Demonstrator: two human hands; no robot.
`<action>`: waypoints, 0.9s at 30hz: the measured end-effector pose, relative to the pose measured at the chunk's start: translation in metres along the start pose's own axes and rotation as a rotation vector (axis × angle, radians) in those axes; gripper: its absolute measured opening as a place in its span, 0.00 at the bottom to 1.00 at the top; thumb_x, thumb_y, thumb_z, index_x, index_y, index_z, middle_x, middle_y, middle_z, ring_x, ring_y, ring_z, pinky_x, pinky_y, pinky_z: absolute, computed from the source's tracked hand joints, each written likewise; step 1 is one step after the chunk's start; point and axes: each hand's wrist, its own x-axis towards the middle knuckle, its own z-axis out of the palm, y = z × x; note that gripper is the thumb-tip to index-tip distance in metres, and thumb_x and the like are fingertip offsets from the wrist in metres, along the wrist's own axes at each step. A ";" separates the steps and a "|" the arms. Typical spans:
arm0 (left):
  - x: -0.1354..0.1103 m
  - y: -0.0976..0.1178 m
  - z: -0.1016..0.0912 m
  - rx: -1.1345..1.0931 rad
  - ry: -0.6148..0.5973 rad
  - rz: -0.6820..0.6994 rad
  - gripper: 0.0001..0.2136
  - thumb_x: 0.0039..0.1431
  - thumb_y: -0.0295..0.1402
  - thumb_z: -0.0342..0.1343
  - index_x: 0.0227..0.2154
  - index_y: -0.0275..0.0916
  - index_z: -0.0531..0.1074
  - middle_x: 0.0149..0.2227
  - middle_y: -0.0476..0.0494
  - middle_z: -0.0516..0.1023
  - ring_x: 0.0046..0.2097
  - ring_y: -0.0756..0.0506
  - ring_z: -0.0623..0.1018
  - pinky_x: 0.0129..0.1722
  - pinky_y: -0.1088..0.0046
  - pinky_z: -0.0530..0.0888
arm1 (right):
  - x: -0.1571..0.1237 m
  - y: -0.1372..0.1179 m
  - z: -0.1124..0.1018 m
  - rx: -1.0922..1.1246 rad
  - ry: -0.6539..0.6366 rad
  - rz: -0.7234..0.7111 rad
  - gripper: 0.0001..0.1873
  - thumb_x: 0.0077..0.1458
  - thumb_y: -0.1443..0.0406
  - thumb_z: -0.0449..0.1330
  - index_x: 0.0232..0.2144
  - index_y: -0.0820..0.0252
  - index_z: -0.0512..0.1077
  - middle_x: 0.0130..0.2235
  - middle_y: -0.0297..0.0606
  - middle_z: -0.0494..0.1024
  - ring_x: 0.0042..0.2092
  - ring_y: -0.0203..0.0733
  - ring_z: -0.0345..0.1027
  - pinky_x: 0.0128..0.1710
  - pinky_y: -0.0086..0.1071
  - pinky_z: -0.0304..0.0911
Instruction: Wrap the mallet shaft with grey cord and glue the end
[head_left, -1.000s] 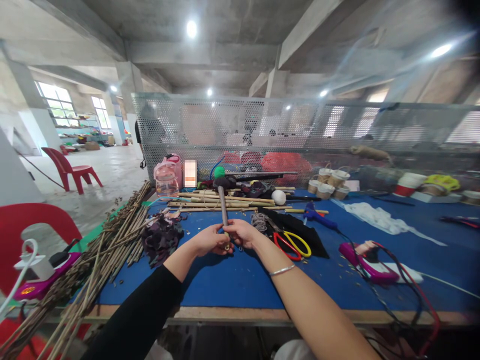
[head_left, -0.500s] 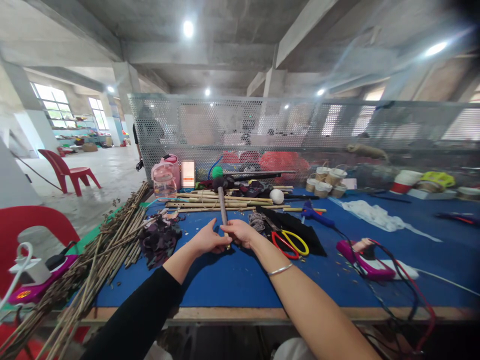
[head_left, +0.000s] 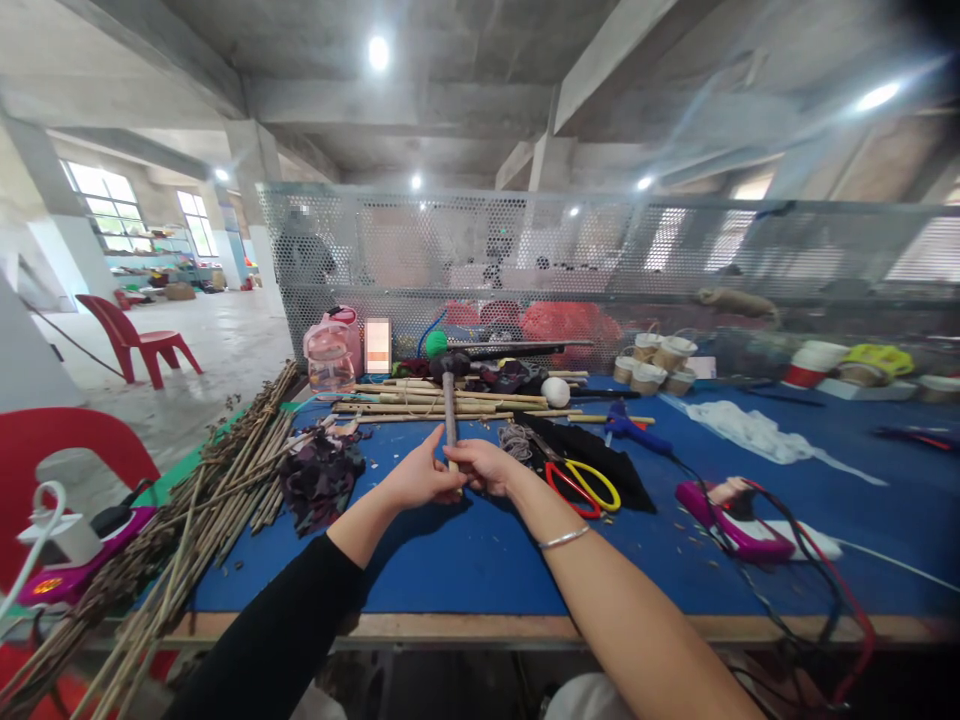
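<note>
Two hands meet at the near end of one stick (head_left: pixel 449 412) above the blue table (head_left: pixel 480 565). The left hand (head_left: pixel 418 480), in a black sleeve, and the right hand (head_left: pixel 486 466), with a thin bangle on the wrist, close their fingers (head_left: pixel 459 458) around the lower end of the stick. The left thumb is raised along the shaft. The stick stands tilted away from the person, clear of the table top, and its far end carries a dark head (head_left: pixel 451 364). Judged from this view, the head end is already made up. The grey shaft between head and hands looks plain, and the work is now at the lower end, where the fingers hide the detail. The tools lie unused. Red-and-yellow scissors (head_left: pixel 586 488) rest just right of the hands beside a coil of twine (head_left: pixel 515 440) and a black cloth (head_left: pixel 600 462). A blue glue gun (head_left: pixel 628 427) lies farther back, and a pink glue gun (head_left: pixel 739 530) lies well to the right. Dark fabric scraps (head_left: pixel 321 478) sit near the left hand. A large bundle of raw sticks (head_left: pixel 214 500) along the table's left edge and several bamboo rods (head_left: pixel 427 402) laid crosswise behind the hands suggest much stock is not yet worked. A white ball (head_left: pixel 556 392) and small cups (head_left: pixel 660 366) stand before the mesh screen (head_left: pixel 675 250).
</note>
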 end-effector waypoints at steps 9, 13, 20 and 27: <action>-0.004 0.004 0.002 0.189 0.136 -0.109 0.52 0.48 0.36 0.63 0.63 0.33 0.28 0.18 0.51 0.73 0.18 0.49 0.73 0.19 0.77 0.69 | 0.004 0.003 0.004 -0.013 0.016 0.000 0.14 0.50 0.60 0.62 0.23 0.61 0.62 0.11 0.24 0.61 0.11 0.25 0.47 0.10 0.21 0.38; -0.004 0.004 0.000 0.037 0.083 -0.091 0.49 0.50 0.31 0.61 0.63 0.35 0.28 0.20 0.50 0.74 0.21 0.49 0.75 0.23 0.76 0.72 | 0.003 0.002 0.001 0.013 -0.015 0.002 0.11 0.50 0.62 0.61 0.24 0.62 0.63 0.13 0.24 0.63 0.11 0.24 0.48 0.09 0.20 0.38; -0.004 0.007 0.003 0.028 0.098 -0.165 0.47 0.50 0.31 0.60 0.63 0.36 0.31 0.23 0.46 0.76 0.23 0.47 0.77 0.21 0.77 0.70 | 0.002 0.001 0.007 0.013 -0.005 -0.027 0.06 0.52 0.66 0.58 0.27 0.62 0.65 0.13 0.27 0.66 0.12 0.28 0.55 0.09 0.20 0.42; 0.000 -0.004 0.000 0.015 0.044 -0.074 0.51 0.48 0.28 0.61 0.63 0.34 0.25 0.19 0.51 0.74 0.22 0.48 0.76 0.24 0.75 0.72 | 0.003 0.002 0.008 -0.015 0.059 -0.009 0.11 0.51 0.63 0.60 0.23 0.61 0.62 0.11 0.23 0.60 0.11 0.25 0.45 0.09 0.20 0.37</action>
